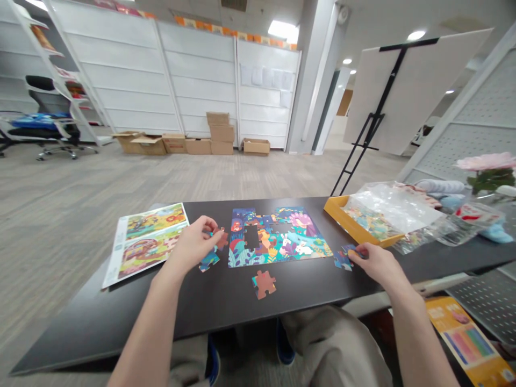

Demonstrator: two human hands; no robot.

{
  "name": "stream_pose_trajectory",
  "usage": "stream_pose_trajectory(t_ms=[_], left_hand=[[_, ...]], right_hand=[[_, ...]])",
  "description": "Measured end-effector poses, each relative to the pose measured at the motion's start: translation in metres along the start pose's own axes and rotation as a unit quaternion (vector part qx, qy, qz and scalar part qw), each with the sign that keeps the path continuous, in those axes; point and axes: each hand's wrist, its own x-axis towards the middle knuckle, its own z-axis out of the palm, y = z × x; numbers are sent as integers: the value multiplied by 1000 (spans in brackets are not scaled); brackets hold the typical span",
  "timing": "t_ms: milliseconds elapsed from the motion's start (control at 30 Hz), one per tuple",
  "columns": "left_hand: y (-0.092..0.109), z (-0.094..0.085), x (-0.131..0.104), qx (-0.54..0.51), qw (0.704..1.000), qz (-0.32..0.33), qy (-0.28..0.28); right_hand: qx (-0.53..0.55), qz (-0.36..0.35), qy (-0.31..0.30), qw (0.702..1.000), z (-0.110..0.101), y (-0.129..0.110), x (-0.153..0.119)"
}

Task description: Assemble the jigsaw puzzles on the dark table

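A partly assembled jigsaw puzzle with animals and plants lies mid-table, with dark gaps inside it and along its top edge. To its left, my left hand is closed, thumb and fingers at a reddish-brown puzzle piece. Just below those fingers a blue-green puzzle piece rests on the table. My right hand pinches a puzzle piece at the puzzle's lower right corner; blue pieces lie against its fingertips and partly overlap. One brown loose piece sits nearer to me, in front of the puzzle.
A picture sheet lies on the black table at left. On the right stand a yellow box of pieces, plastic bags and a pink flower. Beyond the table are an easel and cardboard boxes.
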Motion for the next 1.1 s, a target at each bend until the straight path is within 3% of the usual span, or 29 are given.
stream_pose_trajectory(t_ms=[200,333,433,567,667,833,933,1100], left_hand=[[-15,-21,-5,30,999,-24,-23],[-20,-26,-6,81,995,7,-59],[-26,-27,-4,101,993,18,-58],[-35,-26,-1,124,991,15,-41],[-40,-26,1,128,990,-13,-59],[-34,-24,3,159,983,-52,-70],[-28,-22,4,182,979,-58,-65],[-20,-19,5,222,970,-70,-63]], right_hand=[[-26,-25,43,998,-1,-3,7],[-26,-79,18,996,-17,-14,10],[13,-111,53,992,-32,-39,23],[164,-184,35,969,-39,-104,58],[290,-256,-46,921,-27,-164,92],[300,-298,-176,889,10,-244,141],[283,-301,-231,881,29,-263,159],[269,-307,-291,865,41,-263,174]])
